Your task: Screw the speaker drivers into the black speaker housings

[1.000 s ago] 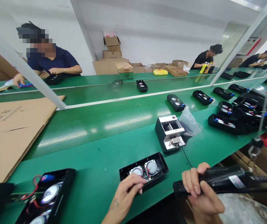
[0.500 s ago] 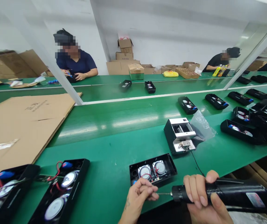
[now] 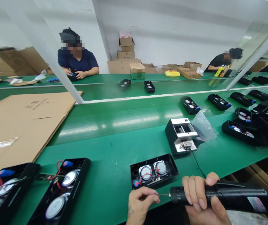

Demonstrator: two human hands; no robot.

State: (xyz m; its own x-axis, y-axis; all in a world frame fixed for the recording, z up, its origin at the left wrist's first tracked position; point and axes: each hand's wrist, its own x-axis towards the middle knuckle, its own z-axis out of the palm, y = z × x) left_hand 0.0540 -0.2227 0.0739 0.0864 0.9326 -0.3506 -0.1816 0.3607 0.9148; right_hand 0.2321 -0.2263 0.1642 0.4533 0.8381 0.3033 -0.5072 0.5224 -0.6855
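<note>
My right hand (image 3: 200,193) is wrapped round a black electric screwdriver (image 3: 236,195), which lies nearly level with its thin bit (image 3: 163,194) pointing left. My left hand (image 3: 140,203) is closed in a pinch at the tip of that bit. Whatever sits between the thumb and forefinger is too small to make out. Just beyond the left hand, a black speaker housing (image 3: 173,170) rests open side up on the green bench. Two round speakers (image 3: 146,172), red wires and a blue-wrapped part (image 3: 136,183) show inside it.
A screw feeder (image 3: 180,136) stands behind the housing, beside a clear plastic bag (image 3: 204,126). Two more open housings (image 3: 61,190) lie at left, near flat cardboard (image 3: 28,125). Several housings (image 3: 243,132) crowd the right. Co-workers (image 3: 79,61) sit across the conveyor (image 3: 115,117).
The left-hand fingers have drawn into a tighter pinch at the bit tip, uncovering the housing's blue part. The screwdriver has shifted slightly left. Across the conveyor, a co-worker's hands have moved a little.
</note>
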